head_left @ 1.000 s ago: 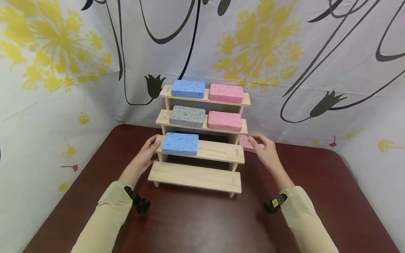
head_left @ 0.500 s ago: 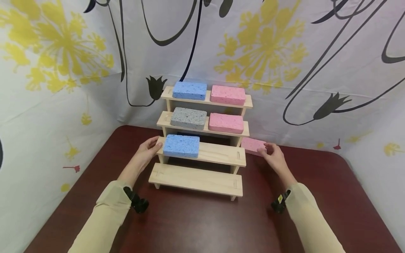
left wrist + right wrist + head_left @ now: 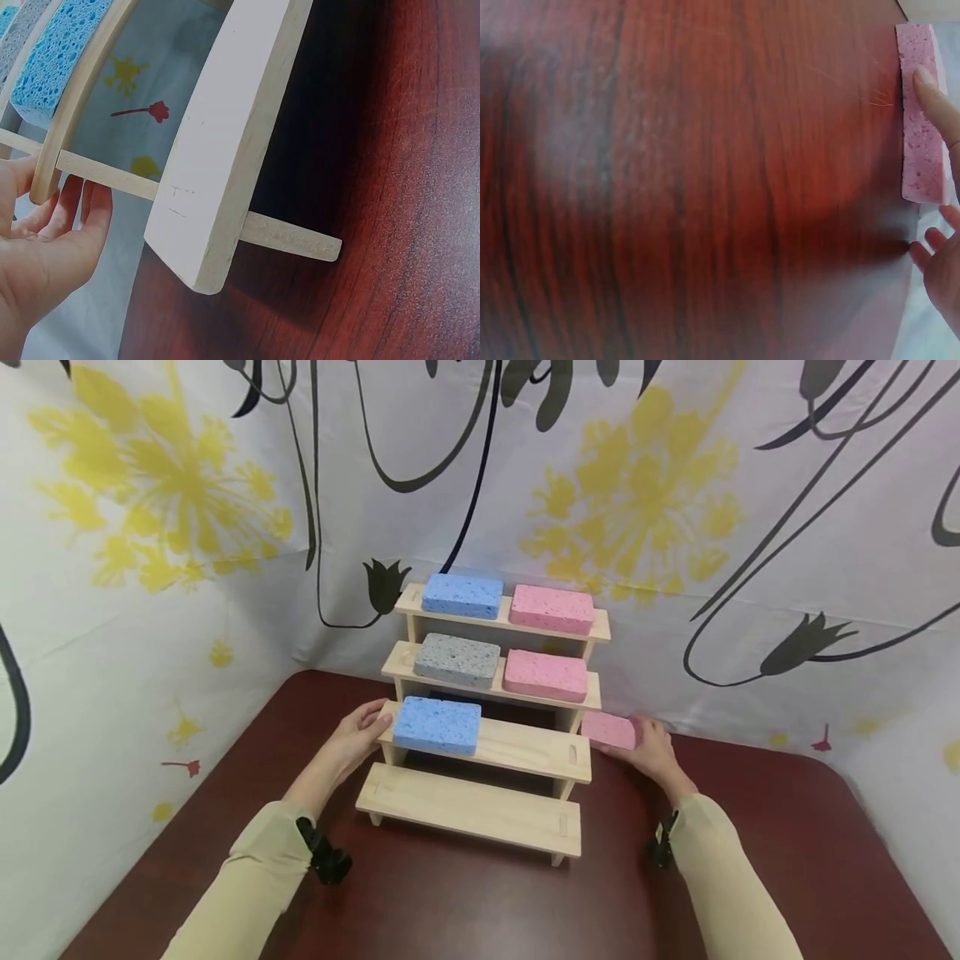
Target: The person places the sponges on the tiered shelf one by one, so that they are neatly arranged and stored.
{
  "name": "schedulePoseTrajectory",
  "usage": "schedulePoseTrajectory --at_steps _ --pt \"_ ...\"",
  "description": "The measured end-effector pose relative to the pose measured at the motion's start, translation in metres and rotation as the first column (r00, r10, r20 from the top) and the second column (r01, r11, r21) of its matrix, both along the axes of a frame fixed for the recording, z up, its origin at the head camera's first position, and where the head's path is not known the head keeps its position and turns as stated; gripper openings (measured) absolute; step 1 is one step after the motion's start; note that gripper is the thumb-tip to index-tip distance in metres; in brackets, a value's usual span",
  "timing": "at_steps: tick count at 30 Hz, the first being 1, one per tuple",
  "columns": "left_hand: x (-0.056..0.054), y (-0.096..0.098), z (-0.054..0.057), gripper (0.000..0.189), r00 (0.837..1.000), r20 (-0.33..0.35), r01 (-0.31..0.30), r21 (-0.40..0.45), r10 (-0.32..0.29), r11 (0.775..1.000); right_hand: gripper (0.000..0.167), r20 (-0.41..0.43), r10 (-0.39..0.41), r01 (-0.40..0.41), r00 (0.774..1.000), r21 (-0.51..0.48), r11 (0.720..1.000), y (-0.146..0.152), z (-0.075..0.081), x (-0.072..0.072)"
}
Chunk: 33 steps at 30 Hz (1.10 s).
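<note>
A wooden tiered rack (image 3: pixel 468 810) with stepped shelves stands on the table. My left hand (image 3: pixel 357 739) grips the left end of its second shelf from the bottom, fingers curled behind the board in the left wrist view. At the rack's right side lies a loose pink sponge (image 3: pixel 609 729). My right hand (image 3: pixel 651 750) holds that sponge by its right end, with the thumb (image 3: pixel 934 97) along its near edge. On the gripped shelf, a blue sponge (image 3: pixel 437 725) sits at the left.
Higher up, the rack bears a grey sponge (image 3: pixel 457 660) beside a pink sponge (image 3: pixel 546 675). Its top shelf carries another blue sponge (image 3: pixel 462 595) and another pink sponge (image 3: pixel 552 608). Patterned cloth (image 3: pixel 480 510) hangs behind the dark red table (image 3: pixel 465 918).
My right hand has moved from above the loose pink sponge round to its right end and taken hold of it. The left hand keeps its grip on the rack. The head view has tilted up slightly.
</note>
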<state>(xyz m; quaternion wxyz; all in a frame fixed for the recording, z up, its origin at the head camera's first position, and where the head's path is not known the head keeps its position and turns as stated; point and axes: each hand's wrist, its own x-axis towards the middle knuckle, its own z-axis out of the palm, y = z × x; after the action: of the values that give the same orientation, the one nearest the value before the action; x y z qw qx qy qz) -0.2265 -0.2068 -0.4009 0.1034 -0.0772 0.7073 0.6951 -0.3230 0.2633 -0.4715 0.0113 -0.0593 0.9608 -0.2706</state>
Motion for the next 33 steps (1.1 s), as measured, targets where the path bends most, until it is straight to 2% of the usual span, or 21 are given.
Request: schedulePoseTrajectory --at_steps 7,12,15,19,25,33 --pt "0.001 0.0 0.001 0.056 1.0 -0.005 0.021 0.009 -0.021 1.0 0.086 -0.01 0.048 -0.048 0.999 -0.02 0.999 0.002 -0.003 0.01" --pt "0.002 0.0 -0.001 0.057 1.0 -0.002 0.032 0.029 -0.031 0.999 0.085 0.007 0.05 -0.049 0.999 -0.077 0.996 0.008 0.004 0.018" --pt "0.004 0.0 -0.003 0.058 0.999 0.008 0.035 0.034 -0.036 0.999 0.089 0.034 0.035 -0.032 0.999 -0.075 0.997 0.015 0.01 0.028" --pt "0.006 -0.002 -0.003 0.058 0.999 0.016 0.029 0.033 -0.03 0.999 0.087 0.024 0.042 -0.041 0.999 -0.068 0.997 0.024 0.024 0.042" --pt "0.005 -0.003 -0.003 0.059 0.999 -0.005 0.05 0.032 -0.05 0.998 0.079 -0.027 0.047 -0.048 0.999 -0.055 0.997 0.034 0.057 0.063" --pt "0.002 -0.003 0.001 0.059 0.998 -0.005 0.06 0.027 -0.06 0.998 0.078 -0.041 0.061 -0.064 0.997 -0.071 0.995 0.023 0.088 0.095"
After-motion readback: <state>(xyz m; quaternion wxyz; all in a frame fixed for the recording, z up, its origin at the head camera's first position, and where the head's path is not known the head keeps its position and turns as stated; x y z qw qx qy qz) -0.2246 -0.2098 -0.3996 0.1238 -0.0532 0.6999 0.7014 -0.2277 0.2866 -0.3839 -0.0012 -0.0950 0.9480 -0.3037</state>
